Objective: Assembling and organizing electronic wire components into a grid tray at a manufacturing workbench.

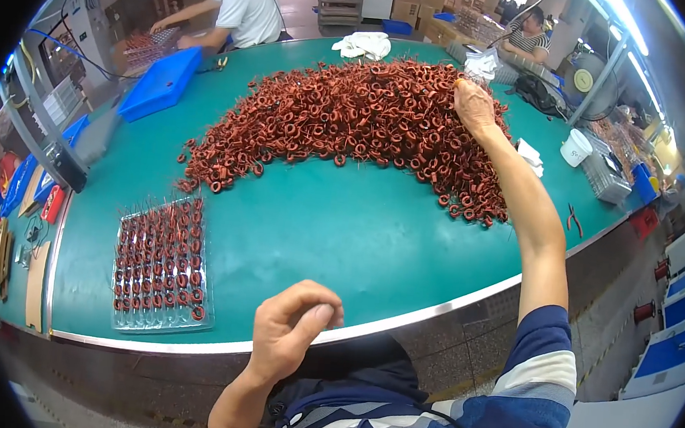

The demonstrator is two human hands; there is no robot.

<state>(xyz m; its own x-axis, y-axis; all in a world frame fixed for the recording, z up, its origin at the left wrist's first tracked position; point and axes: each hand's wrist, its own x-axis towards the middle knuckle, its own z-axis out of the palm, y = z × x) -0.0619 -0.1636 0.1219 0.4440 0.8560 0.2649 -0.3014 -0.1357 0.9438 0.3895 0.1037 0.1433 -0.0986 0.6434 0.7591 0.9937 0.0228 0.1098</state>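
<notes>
At the near left of the green table [372, 240], a clear tray [160, 268] is laid flat, and rows of small copper coils are seen seated in its pockets. A blue bin [160, 83] is tilted at the far left, beside a person in a white shirt [242, 5] who is bent over another tray. The left hand [289, 330] is held at the near edge of the table, just right of the clear tray; its fingers are curled loosely inward with thumb and forefinger close together, and nothing can be made out between them. A large heap of copper coils [350, 118] is spread across the far middle of the table in a broad arc. The right hand [473, 105] is stretched out to the far right side of that heap, its fingers closed down among the coils; a coil is probably pinched there, though the grip is too small to be told for certain. White cloths [364, 45] are left beyond the heap. A white cup [576, 147] and pliers [575, 220] are placed at the right edge.
</notes>
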